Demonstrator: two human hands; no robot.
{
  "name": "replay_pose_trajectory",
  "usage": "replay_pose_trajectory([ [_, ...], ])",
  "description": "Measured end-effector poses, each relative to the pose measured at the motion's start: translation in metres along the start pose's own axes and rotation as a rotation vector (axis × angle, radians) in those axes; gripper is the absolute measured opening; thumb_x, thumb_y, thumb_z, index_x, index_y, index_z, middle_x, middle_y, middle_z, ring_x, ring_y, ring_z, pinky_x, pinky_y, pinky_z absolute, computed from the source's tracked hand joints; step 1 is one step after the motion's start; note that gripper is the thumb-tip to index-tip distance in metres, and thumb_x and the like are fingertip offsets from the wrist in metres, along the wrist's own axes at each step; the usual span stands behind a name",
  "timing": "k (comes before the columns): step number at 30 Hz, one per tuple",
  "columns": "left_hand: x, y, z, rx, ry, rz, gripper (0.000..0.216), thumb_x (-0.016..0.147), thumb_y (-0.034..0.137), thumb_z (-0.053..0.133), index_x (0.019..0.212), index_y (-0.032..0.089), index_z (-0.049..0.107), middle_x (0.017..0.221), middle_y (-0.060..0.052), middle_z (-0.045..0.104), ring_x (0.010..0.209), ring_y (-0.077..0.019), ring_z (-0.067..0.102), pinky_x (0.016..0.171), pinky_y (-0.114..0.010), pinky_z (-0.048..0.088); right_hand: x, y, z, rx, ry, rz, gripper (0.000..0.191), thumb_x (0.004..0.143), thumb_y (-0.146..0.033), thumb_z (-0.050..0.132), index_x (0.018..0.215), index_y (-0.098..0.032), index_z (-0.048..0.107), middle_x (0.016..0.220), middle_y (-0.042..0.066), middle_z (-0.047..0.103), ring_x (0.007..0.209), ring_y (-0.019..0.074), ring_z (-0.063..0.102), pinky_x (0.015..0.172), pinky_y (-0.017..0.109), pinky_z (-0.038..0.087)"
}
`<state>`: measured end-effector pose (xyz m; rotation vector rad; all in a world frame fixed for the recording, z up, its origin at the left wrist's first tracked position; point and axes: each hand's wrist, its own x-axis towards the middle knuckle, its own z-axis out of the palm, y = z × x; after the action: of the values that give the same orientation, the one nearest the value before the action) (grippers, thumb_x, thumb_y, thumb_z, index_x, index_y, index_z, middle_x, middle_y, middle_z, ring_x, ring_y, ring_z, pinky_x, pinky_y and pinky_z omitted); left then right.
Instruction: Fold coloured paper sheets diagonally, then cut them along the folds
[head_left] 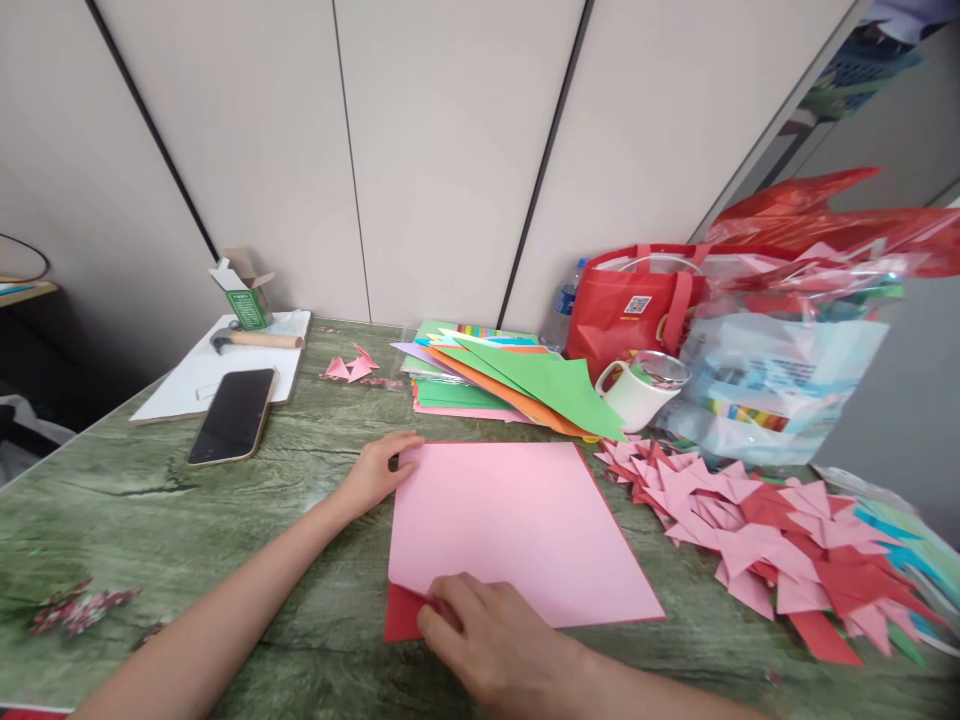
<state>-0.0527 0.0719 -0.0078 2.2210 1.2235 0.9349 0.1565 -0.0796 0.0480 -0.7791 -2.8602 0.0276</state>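
A pink sheet of paper (510, 520) lies on top of a red sheet (403, 612), whose edges show along the right side and at the near left corner. My left hand (377, 470) is at the far left corner of the sheets, its thumb and curled fingers closed on the corner. At the near edge, my right hand (495, 640) has its fingers bent around the pink sheet's border. There the pink sheet is slightly raised off the red one. Part of the near edge is hidden by my right hand.
Coloured paper (517, 375) is stacked behind the sheets. Folded pink and red paper pieces (757, 535) are heaped at right, near a white mug (637, 395), red bag (626, 310) and plastic bag (780, 380). A phone (234, 415), hammer (259, 340) and small green box (249, 305) are left.
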Motion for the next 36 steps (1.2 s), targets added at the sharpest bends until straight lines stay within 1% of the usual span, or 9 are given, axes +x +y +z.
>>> replay_pose_trajectory([
  [4,0.0,0.0,0.0,0.01,0.002,0.012,0.033,0.074,0.022,0.058,0.106,0.02,0.067,0.117,-0.008,0.066,0.11,-0.022,0.06,0.095,-0.038,0.045,-0.004,0.006,0.001,0.17,0.061,0.093,0.024,0.08,-0.007,0.053,0.103,-0.015,0.054,0.094,0.008,0.063,0.077,0.0187,0.06,0.054,0.025,0.044],
  [8,0.0,0.003,-0.001,0.018,0.0,0.016,0.031,0.075,0.022,0.057,0.104,0.02,0.067,0.118,-0.009,0.065,0.11,-0.0224,0.06,0.095,-0.038,0.045,-0.001,0.012,0.003,0.395,0.219,0.245,0.015,0.087,-0.01,0.049,0.093,-0.018,0.061,0.08,0.003,0.064,0.066,0.0128,0.058,0.057,0.022,0.043],
  [11,0.0,0.006,-0.003,0.024,-0.004,0.023,0.03,0.076,0.023,0.056,0.104,0.02,0.068,0.117,-0.009,0.066,0.11,-0.0223,0.06,0.095,-0.037,0.045,0.005,0.019,0.0,0.624,0.3,0.38,0.007,0.084,-0.015,0.057,0.081,-0.018,0.063,0.074,0.001,0.065,0.064,0.0116,0.058,0.058,0.021,0.044],
  [17,0.0,0.009,-0.005,0.045,0.001,0.049,0.029,0.079,0.02,0.052,0.103,0.018,0.067,0.114,-0.009,0.067,0.109,-0.0217,0.061,0.093,-0.037,0.047,0.014,0.034,0.001,1.147,0.251,0.685,0.01,0.072,-0.022,0.071,0.07,-0.017,0.062,0.063,-0.004,0.062,0.059,0.0097,0.056,0.055,0.019,0.042],
  [22,0.001,0.013,-0.004,0.076,0.049,0.091,0.027,0.085,0.024,0.047,0.103,0.018,0.067,0.109,-0.007,0.069,0.103,-0.0206,0.063,0.09,-0.035,0.05,0.013,0.046,0.004,1.04,0.362,0.7,0.007,0.08,-0.023,0.056,0.079,-0.017,0.061,0.067,-0.002,0.058,0.061,0.0101,0.052,0.053,0.02,0.04],
  [25,-0.002,0.019,-0.005,0.11,0.147,0.13,0.03,0.09,0.025,0.043,0.114,0.019,0.06,0.114,-0.008,0.066,0.106,-0.0202,0.061,0.091,-0.036,0.049,0.009,0.058,0.005,0.908,0.431,0.698,0.014,0.083,-0.025,0.051,0.086,-0.018,0.063,0.074,0.001,0.063,0.064,0.0119,0.055,0.054,0.021,0.043],
  [29,-0.009,0.029,-0.007,0.156,0.263,0.277,0.032,0.091,0.018,0.041,0.121,0.019,0.053,0.117,-0.01,0.063,0.112,-0.0214,0.056,0.098,-0.042,0.043,0.001,0.082,0.007,0.745,0.473,0.707,0.017,0.084,-0.026,0.049,0.082,-0.018,0.064,0.079,0.005,0.068,0.064,0.0138,0.058,0.055,0.024,0.046],
  [32,-0.014,0.036,-0.007,0.171,0.229,0.436,0.034,0.088,0.016,0.044,0.12,0.02,0.053,0.111,-0.01,0.066,0.109,-0.0216,0.058,0.097,-0.043,0.043,-0.009,0.102,0.01,0.62,0.469,0.732,0.019,0.085,-0.027,0.048,0.083,-0.017,0.064,0.081,0.005,0.069,0.063,0.0143,0.059,0.054,0.024,0.047],
  [36,-0.014,0.043,-0.004,0.217,0.051,0.594,0.041,0.085,0.017,0.049,0.125,0.024,0.049,0.118,-0.009,0.064,0.115,-0.0226,0.055,0.101,-0.045,0.041,-0.024,0.125,0.016,0.497,0.46,0.755,0.021,0.087,-0.027,0.046,0.082,-0.018,0.064,0.078,0.005,0.069,0.064,0.0155,0.06,0.057,0.026,0.047],
])
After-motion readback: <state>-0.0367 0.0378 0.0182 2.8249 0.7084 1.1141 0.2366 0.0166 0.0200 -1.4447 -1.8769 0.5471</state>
